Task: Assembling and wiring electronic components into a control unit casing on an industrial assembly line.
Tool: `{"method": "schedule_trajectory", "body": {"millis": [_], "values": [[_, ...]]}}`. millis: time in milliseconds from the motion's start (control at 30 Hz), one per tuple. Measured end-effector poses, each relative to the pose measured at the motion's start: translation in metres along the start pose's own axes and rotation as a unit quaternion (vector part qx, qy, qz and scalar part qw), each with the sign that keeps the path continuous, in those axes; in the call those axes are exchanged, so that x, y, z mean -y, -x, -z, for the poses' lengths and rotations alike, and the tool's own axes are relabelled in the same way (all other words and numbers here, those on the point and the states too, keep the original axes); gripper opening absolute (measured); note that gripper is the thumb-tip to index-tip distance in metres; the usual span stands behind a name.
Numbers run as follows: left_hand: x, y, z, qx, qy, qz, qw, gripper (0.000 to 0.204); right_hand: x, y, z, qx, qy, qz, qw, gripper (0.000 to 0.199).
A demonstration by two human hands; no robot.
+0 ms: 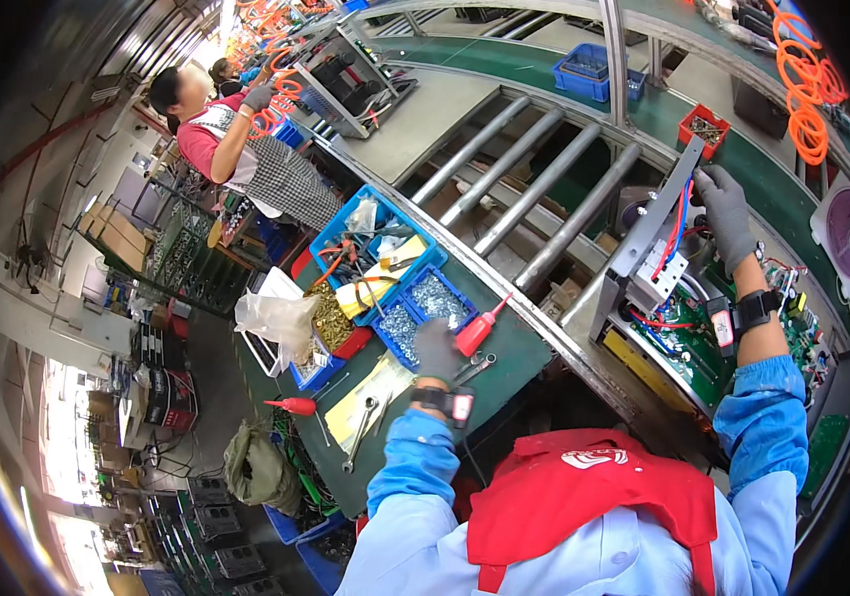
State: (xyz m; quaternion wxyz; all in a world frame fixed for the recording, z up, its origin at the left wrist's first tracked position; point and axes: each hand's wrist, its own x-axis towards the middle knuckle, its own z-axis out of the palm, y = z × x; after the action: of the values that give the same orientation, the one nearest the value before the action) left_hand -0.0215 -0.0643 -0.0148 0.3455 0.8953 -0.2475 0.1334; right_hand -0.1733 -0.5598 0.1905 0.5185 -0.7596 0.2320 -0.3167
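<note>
My left hand (436,352), in a grey glove, reaches down into the near part of a blue bin (469,310) filled with small metal fasteners (435,297). Its fingertips are too unclear among them to show a grip. At its right lies a red squeeze bottle (483,329) with a pointed nozzle. My right hand (728,214), also gloved, grips the upper edge of a grey metal panel (651,226), which stands tilted. Red and blue wires (682,223) run along this panel to a white block (657,279). Below it are green circuit boards (684,360) with components.
Wrenches (359,433) lie on yellowish paper on the green bench. A larger blue bin (423,224) holds pliers and bags, beside brass-coloured parts (332,318). Metal rollers (544,198) cross the line ahead. A co-worker (246,149) stands at far left; orange coiled hoses (804,94) hang at right.
</note>
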Motion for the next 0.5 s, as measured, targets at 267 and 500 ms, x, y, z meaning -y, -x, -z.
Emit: {"method": "schedule_trajectory", "body": {"millis": [267,500], "values": [[0.012,-0.045,0.067,-0.055,0.416,0.496,0.761,0.029,-0.005,0.006,0.017,-0.015,-0.038,-0.007,0.999,0.027],[-0.011,-0.046,0.022,-0.056,0.169,0.294,0.939,0.043,-0.012,0.004,0.01,-0.063,0.025,-0.027,0.997,0.028]]}}
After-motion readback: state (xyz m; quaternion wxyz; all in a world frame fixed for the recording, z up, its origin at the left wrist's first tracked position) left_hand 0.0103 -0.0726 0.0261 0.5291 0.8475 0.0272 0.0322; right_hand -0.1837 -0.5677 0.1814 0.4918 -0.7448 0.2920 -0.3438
